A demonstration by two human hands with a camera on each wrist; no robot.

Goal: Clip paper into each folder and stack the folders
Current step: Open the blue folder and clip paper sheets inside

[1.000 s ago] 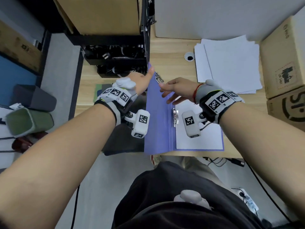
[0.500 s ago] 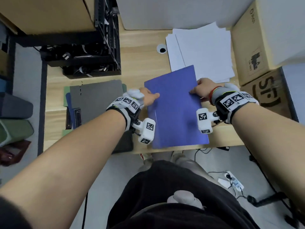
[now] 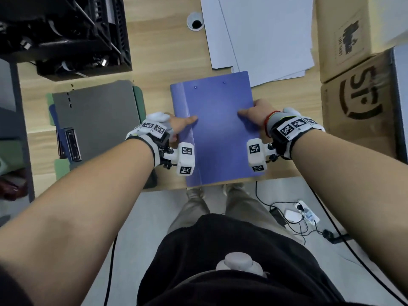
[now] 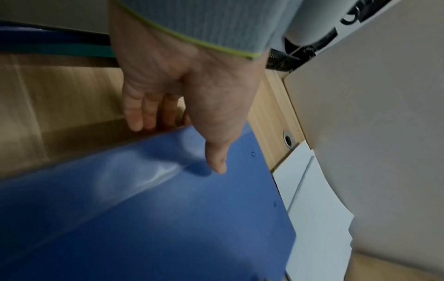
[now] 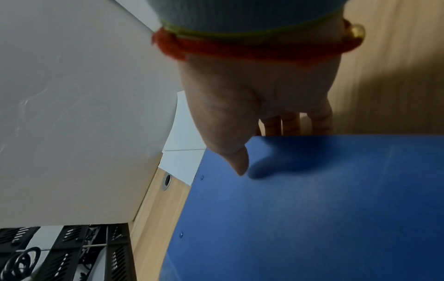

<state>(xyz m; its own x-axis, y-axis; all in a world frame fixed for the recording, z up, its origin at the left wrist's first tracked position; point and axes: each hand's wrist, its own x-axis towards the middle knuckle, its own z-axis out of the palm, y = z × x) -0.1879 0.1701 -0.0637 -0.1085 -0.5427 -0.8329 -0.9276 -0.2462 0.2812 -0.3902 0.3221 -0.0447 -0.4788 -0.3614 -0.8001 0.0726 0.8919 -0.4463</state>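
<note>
Blue folder (image 3: 217,129) closed, flat at desk's near edge; grey-topped folder stack (image 3: 95,120) left.

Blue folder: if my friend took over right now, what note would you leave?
Left hand: grips the blue folder at its left edge, thumb on top, fingers under.
Right hand: grips the right edge the same way.
The folder is closed, at the desk's front edge. The grey folder tops a pile to the left. Loose paper lies behind.
Done: blue folder shut; the paper inside is hidden.
Left: put it on the pile, probably.
</note>
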